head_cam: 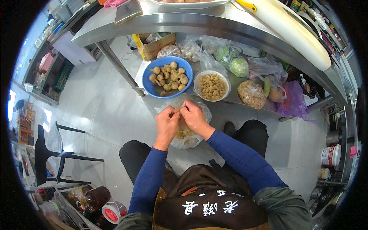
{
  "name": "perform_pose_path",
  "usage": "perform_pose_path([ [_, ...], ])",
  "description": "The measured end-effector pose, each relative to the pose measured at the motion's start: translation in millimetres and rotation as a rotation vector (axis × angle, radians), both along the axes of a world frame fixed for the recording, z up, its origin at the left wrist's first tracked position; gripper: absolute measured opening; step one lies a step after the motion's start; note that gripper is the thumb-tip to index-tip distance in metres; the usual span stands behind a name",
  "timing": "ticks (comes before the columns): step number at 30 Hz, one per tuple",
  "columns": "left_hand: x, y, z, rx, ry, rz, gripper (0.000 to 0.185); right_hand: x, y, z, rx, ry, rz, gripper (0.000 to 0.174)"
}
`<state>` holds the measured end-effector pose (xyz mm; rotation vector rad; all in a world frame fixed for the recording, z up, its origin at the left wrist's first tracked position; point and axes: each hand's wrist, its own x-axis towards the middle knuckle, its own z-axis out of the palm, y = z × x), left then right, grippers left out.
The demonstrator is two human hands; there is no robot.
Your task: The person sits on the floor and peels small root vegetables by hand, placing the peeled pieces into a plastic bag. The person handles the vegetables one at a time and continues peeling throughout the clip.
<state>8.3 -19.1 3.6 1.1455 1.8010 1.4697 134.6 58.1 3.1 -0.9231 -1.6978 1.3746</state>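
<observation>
My left hand (167,122) and my right hand (195,117) meet at the fingertips. Pinched between them is a small piece, apparently a garlic clove, mostly hidden by the fingers. Directly below hangs or stands a clear plastic bag (188,143), open at the top, with garlic skins (185,133) inside. Beyond my left hand, a blue basin (148,88) holds several whole garlic bulbs (174,76). To its right, a white bowl (196,89) is heaped with peeled garlic cloves (212,86).
The basin and bowl stand on the low shelf (192,91) of a steel table (184,21). A bag of pale cloves (251,94), cabbages (239,66) and a purple bag (293,99) share that shelf. A phone (128,11) lies above; a chair (54,152) stands left.
</observation>
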Motion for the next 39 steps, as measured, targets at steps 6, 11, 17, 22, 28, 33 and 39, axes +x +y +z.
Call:
perform_pose_path([
  [6,-0.7,7.9,-5.9,0.214,-0.546,0.096,0.003,1.1,23.4,-15.2,-0.516,0.179,-0.061,0.017],
  [11,-7.0,10.0,-5.7,0.19,-0.555,0.106,0.004,0.8,15.5,2.5,-0.226,0.155,0.063,0.013],
  [17,6.7,15.6,-16.9,0.237,-0.549,0.165,0.007,-1.8,14.8,4.4,-0.374,0.276,0.071,0.014],
  [22,32.4,25.7,-23.3,0.224,-0.793,0.262,0.01,-13.7,7.4,4.3,-0.432,0.308,0.001,0.016],
  [28,15.9,39.7,-33.5,0.117,-0.931,0.269,0.018,-14.8,9.8,12.1,-0.46,0.32,0.032,0.017],
  [33,-7.7,46.6,-32.3,0.179,-1.316,0.294,0.022,-6.3,-6.4,26.5,-0.412,0.429,0.121,0.021],
  [39,-24.7,49.1,-14.3,0.362,-1.412,0.183,0.02,22.6,-9.6,17.6,-0.462,0.303,0.134,0.017],
])
